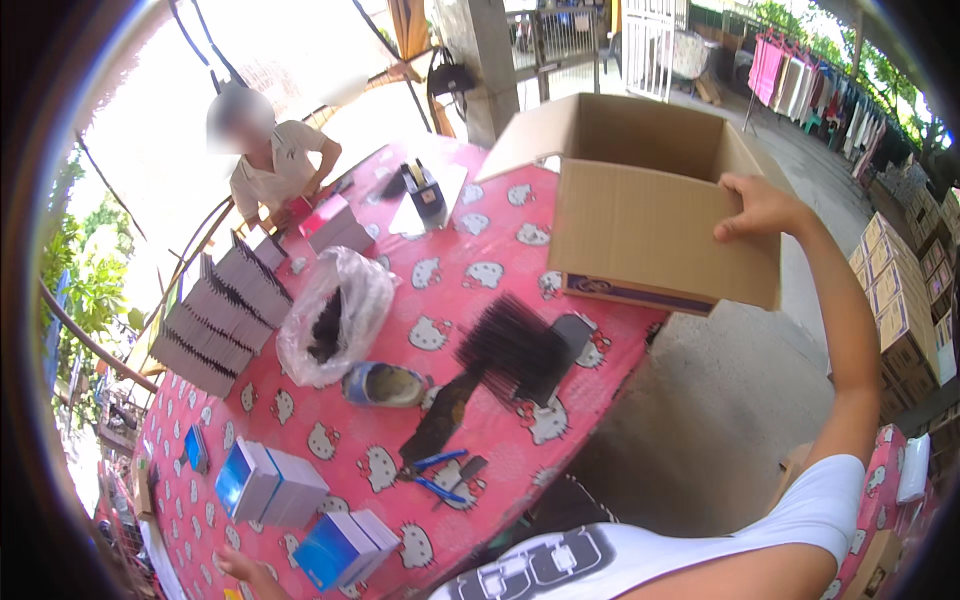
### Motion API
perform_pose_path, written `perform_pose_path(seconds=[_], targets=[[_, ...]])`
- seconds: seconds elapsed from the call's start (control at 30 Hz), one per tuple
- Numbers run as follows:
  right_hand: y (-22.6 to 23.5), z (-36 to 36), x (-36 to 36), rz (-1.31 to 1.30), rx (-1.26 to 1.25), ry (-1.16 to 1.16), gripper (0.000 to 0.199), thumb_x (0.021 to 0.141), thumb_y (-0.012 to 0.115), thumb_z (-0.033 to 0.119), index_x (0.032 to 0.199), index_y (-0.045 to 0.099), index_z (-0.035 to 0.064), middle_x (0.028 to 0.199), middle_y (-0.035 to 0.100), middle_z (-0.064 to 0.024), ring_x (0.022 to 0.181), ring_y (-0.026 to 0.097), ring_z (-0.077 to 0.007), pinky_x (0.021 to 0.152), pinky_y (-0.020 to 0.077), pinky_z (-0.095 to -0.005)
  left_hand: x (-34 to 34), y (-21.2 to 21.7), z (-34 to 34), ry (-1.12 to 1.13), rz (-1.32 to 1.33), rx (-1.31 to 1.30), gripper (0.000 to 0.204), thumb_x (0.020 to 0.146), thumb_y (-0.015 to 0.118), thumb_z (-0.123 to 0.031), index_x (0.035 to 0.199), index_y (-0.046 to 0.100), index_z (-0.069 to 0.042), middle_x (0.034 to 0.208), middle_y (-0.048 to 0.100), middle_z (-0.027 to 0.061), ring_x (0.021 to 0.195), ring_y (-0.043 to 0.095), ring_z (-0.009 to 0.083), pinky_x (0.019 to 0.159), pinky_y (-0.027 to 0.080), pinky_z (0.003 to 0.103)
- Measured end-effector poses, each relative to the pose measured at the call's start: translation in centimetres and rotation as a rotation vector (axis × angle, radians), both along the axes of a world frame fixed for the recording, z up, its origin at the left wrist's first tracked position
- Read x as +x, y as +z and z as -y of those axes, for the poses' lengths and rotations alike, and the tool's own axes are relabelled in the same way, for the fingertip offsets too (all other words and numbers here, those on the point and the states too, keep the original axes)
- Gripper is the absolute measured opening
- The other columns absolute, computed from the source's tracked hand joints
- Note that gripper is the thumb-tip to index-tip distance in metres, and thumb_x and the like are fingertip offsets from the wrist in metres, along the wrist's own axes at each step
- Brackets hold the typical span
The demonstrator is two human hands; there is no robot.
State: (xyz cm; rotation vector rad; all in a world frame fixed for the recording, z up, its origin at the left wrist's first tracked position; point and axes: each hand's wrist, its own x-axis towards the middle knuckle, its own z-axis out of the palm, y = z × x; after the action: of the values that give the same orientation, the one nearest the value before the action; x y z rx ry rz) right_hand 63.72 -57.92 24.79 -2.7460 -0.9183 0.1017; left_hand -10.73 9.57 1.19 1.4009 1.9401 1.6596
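The cardboard box [660, 225] sits at the far right end of the pink counter [465, 300], its top gaping. The right hand [760, 210] has hold of it, fingers hooked over the upper edge, thumb against the outer wall. Down at the lower left, the left hand [240, 567] is partly cut off by the frame; its fingers look loosely spread, with nothing visible in them.

Plenty lies between the two hands: two blue-and-white stacks [285, 488] just beside the left one, then pliers [440, 475] with blue handles, a black strip [440, 412] and a bundle of thin black pieces [510, 340] near the box.

Farther over are a clear plastic bag [368, 295] with something dark inside, tall grey stacks [215, 325] and a tape dispenser [425, 190]. Another person [280, 165] sits across the counter. Cartons [890, 300] are piled off to the right.
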Motion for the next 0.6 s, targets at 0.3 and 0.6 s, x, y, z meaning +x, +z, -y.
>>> perform_pose_path(seconds=[0.3, 0.6], targets=[[1.1, 10.9, 5.2, 0.265, 0.310, -0.200, 0.065, 0.051, 0.087, 0.034, 0.102, 0.064, 0.0018, 0.091, 0.069, -0.0142, 0.086, 0.067, -0.0249, 0.078, 0.0502, -0.0362, 29.8, 20.1, 18.0, -0.587, -0.346, 0.780, 0.034, 0.087, 0.059, -0.008, 0.120, 0.056, -0.001, 0.132, 0.052, 0.0149, 0.123, 0.047, 0.0314, 0.104, 0.036, 0.041], [-4.3, 28.7, -1.2, 0.417, 0.297, -0.703, 0.064, 0.059, 0.088, 0.034, 0.107, 0.061, 0.0019, 0.095, 0.069, -0.0172, 0.089, 0.068, -0.0302, 0.077, 0.0509, -0.0383, 41.9, 19.8, 29.2, -0.804, -0.641, 0.646, 0.014, 0.083, 0.063, -0.017, 0.095, 0.068, -0.013, 0.138, 0.050, 0.0060, 0.130, 0.041, 0.0279, 0.108, 0.015, 0.058]])
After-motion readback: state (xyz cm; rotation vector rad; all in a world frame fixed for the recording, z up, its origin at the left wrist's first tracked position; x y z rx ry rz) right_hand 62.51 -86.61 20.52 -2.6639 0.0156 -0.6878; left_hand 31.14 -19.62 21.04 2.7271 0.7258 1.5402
